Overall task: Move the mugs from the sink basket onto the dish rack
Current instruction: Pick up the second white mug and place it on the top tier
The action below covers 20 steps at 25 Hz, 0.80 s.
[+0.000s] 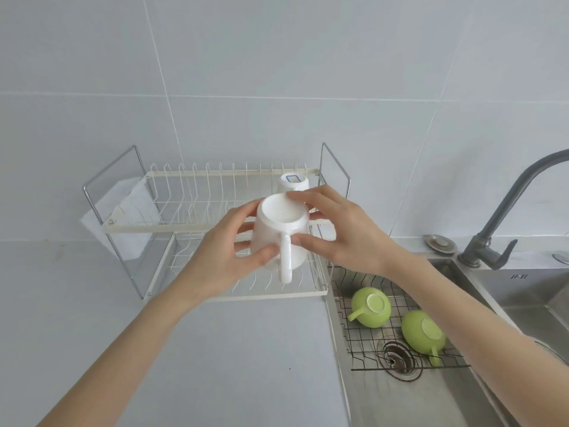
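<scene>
A: What are the hands doing with that glossy white ceramic mug [278,235]?

B: Both are cupping it upside down over the cream wire dish rack [215,211]. The left hand [228,257] is wrapping half-curled around the mug's left wall, thumb lying across the front beside the thick loop handle. The right hand [335,229] is pressing spread fingers against the top edge and right side. Neither is closing into a fist; they are pinching the mug between them.

A: Why base-up?

B: I'm guessing so that it drains. The recessed foot ring is facing the camera and the handle is pointing down toward the person, which probably lets the rim settle flat on the wires.

A: Is anything sitting on the rack?

B: A second white mug with a blue-edged label on its base [292,184] is standing inverted on the upper tier, just behind the held one.

A: And what is waiting?

B: Two rounded, lime-green glazed mugs, one to the left [371,307] and one nearer the drain [423,332], are lying bottom-up in the dark wire sink basket [363,340] inside the brushed steel sink [523,291]. So the job is looking about half done.

A: Any worry?

B: Smooth glaze may be wet and slippery; two hands are making sense.
</scene>
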### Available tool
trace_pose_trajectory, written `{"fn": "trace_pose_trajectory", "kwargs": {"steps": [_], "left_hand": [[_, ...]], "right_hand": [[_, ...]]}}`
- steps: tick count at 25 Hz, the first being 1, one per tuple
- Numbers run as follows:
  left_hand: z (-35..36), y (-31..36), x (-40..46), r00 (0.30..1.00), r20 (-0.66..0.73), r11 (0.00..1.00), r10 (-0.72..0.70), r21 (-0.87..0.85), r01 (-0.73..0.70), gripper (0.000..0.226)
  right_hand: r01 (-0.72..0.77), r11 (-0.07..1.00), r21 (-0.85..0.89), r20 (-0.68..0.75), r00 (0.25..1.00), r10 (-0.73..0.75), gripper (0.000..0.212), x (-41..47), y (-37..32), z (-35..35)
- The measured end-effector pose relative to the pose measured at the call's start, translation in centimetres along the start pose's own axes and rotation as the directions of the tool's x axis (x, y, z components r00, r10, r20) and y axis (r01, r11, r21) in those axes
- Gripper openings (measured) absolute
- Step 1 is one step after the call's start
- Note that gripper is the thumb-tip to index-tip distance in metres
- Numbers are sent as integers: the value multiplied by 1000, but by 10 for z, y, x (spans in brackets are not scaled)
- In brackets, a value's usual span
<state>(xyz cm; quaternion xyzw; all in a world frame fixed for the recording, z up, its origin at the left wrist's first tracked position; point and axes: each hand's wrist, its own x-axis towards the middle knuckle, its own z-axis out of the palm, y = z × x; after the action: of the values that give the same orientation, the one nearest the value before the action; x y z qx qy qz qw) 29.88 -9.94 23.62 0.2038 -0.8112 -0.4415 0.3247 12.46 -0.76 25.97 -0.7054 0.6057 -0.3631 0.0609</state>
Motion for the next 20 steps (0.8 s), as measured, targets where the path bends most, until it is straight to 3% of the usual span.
{"fn": "trace_pose_trajectory", "kwargs": {"steps": [6,11,20], "left_hand": [[-51,14,46,995,-91,985,31,173,-15,57],[-77,3,92,994,-106,967,5,255,23,59],[-94,-65,139,979,-30,936,-204,287,204,62]], "right_hand": [[45,994,-103,29,999,-42,56,69,-14,-17],[-25,988,-151,56,998,34,59,126,-9,-13],[-182,961,-210,173,960,220,61,176,41,39]]}}
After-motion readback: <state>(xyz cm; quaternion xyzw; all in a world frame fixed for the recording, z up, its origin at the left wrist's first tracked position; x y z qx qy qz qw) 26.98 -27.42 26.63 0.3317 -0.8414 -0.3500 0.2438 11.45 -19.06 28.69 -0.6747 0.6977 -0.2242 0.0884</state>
